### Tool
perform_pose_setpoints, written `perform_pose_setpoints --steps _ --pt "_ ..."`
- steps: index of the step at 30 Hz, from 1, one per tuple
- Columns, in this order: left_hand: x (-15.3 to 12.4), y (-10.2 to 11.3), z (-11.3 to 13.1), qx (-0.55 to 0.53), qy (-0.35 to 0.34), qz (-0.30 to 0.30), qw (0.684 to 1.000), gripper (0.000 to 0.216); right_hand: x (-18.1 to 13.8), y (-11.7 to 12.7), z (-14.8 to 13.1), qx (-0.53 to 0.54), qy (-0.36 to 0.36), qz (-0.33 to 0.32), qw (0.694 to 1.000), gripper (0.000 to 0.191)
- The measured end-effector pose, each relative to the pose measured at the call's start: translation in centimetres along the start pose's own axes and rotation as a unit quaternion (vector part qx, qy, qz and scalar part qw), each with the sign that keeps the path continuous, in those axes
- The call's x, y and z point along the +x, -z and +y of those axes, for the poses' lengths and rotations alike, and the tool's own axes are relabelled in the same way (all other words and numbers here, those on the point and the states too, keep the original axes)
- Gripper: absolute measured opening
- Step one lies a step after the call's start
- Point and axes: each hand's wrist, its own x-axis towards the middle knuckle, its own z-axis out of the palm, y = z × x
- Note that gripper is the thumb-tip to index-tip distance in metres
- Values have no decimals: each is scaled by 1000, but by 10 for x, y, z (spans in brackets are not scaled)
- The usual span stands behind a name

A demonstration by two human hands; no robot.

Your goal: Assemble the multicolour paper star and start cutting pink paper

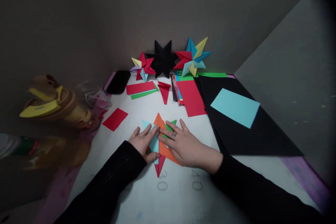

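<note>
A folded paper star [163, 152] with orange, light blue, green and red points lies flat on the white mat in front of me. My left hand [144, 141] rests on its left side, fingers spread over the light blue part, thumb near the middle. From the right, my right hand [185, 143] lies across the orange and green points with its fingers stretched out. Both hands press down on the paper rather than grasp it, and they hide part of the star. One red point sticks out toward me below the hands.
Three finished stars, including a black star [163, 59], lean against the back wall. Red sheets [191, 98], a folded red piece [164, 91] and a phone [119, 82] lie behind. Right is black card [244, 136] bearing a light blue sheet [235, 107]; left stand a lidded cup [57, 108] and a bottle [39, 150].
</note>
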Motion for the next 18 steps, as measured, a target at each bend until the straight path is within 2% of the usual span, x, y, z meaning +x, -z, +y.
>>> perform_pose_setpoints --steps 4,7,9,11,14,18 --pt "-1 -2 6 49 14 -23 998 102 -1 2 1 10 2 -11 1000 53" --pt "1 -1 12 78 34 -64 994 109 -3 3 3 30 14 -22 999 49" --pt "3 1 19 105 50 -94 989 111 -3 3 4 38 17 -28 999 53" --pt "6 4 27 160 73 -133 975 113 -3 3 5 42 14 -41 998 58" --pt "10 10 38 264 112 -189 939 123 -3 4 5 40 1 -61 997 60" --pt "12 15 46 333 147 -190 912 131 -3 4 3 39 -5 -64 997 62"
